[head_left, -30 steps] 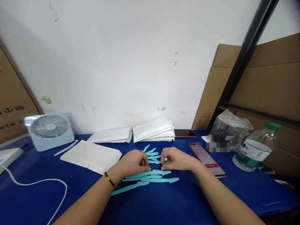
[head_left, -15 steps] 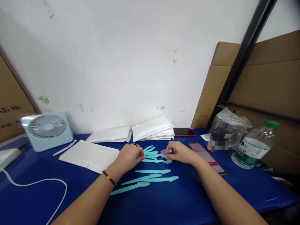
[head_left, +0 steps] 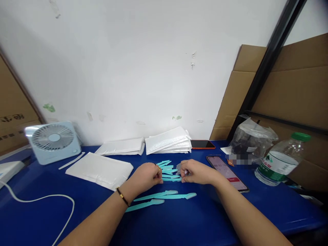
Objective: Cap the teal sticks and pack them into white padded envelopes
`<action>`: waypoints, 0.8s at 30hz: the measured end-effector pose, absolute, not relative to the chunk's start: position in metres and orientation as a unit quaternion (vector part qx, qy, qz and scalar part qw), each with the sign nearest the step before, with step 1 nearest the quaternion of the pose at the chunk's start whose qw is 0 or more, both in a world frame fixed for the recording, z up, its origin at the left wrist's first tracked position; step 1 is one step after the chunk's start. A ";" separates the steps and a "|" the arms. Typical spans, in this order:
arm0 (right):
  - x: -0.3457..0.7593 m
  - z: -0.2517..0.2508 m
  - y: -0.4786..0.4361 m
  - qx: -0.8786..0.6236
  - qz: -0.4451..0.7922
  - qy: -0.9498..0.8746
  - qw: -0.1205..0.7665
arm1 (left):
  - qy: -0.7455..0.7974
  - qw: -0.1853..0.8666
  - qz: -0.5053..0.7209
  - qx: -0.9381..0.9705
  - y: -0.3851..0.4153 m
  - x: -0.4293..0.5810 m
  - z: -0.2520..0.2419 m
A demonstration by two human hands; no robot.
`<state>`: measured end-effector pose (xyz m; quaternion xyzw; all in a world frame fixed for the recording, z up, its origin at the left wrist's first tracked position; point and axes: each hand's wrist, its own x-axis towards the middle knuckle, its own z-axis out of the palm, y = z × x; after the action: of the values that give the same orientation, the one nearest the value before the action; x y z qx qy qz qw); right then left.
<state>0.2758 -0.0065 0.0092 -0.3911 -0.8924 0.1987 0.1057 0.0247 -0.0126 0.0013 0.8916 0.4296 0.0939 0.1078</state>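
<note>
Both my hands pinch one turquoise eyebrow razor (head_left: 171, 179), which lies level between them. Its handle end is in my left hand (head_left: 148, 177), fingers closed. The tip end is in my right hand (head_left: 194, 171), also closed; the fingers hide that end. Just behind it is a loose pile of similar razors (head_left: 167, 167), with small clear plastic pieces (head_left: 178, 168) beside the right fingertips. Nearer the front, a few more razors (head_left: 176, 196) lie on the blue table (head_left: 179, 222).
White padded mailers (head_left: 167, 140) are stacked against the wall, and a single mailer (head_left: 99, 169) lies left. A fan (head_left: 54, 138) and white cable (head_left: 70, 208) are further left. To the right are a phone (head_left: 228, 172), a bagged cup (head_left: 252, 136) and a water bottle (head_left: 280, 162).
The razor that lay just in front of the pile is now between both hands, close to the pile. My left hand has come slightly right and forward; my right hand is slightly nearer me.
</note>
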 end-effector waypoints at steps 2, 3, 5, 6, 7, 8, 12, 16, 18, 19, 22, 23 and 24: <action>0.283 0.010 -0.002 -0.436 0.168 -0.873 0.141 | 0.459 0.081 0.111 0.878 -0.007 0.019 0.004; 0.285 0.011 -0.001 -0.452 0.159 -0.864 0.156 | 0.473 0.069 0.123 0.869 -0.005 0.017 0.006; 0.284 0.014 -0.003 -0.456 0.170 -0.855 0.177 | 0.486 0.063 0.141 0.860 -0.004 0.015 0.010; 0.280 0.015 -0.006 -0.445 0.187 -0.857 0.179 | 0.484 0.067 0.145 0.860 -0.006 0.015 0.011; 0.275 0.016 -0.010 -0.429 0.207 -0.862 0.175 | 0.481 0.072 0.146 0.862 -0.008 0.016 0.012; 0.269 0.016 -0.014 -0.410 0.224 -0.869 0.165 | 0.477 0.077 0.143 0.864 -0.010 0.018 0.013; 0.243 0.008 -0.027 -0.352 0.231 -0.902 0.101 | 0.464 0.090 0.124 0.872 -0.020 0.025 0.017; 0.237 0.000 -0.026 -0.343 0.226 -0.908 0.079 | 0.460 0.132 0.115 0.871 -0.023 0.026 0.021; 0.240 0.000 -0.023 -0.349 0.221 -0.906 0.089 | 0.451 0.160 0.105 0.872 -0.025 0.025 0.023; 0.243 0.001 -0.022 -0.355 0.220 -0.903 0.098 | 0.442 0.172 0.098 0.875 -0.025 0.025 0.023; 0.252 0.006 -0.018 -0.380 0.229 -0.887 0.130 | 0.416 0.179 0.077 0.888 -0.025 0.026 0.021; 0.255 0.008 -0.017 -0.385 0.233 -0.882 0.139 | 0.413 0.170 0.074 0.892 -0.024 0.026 0.019; 0.257 0.009 -0.016 -0.389 0.235 -0.879 0.145 | 0.413 0.161 0.071 0.894 -0.022 0.026 0.017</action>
<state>0.2571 -0.0156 0.0090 -0.3888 -0.8790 0.2349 0.1454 0.0264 -0.0219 0.0171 0.8935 0.4132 0.0714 0.1606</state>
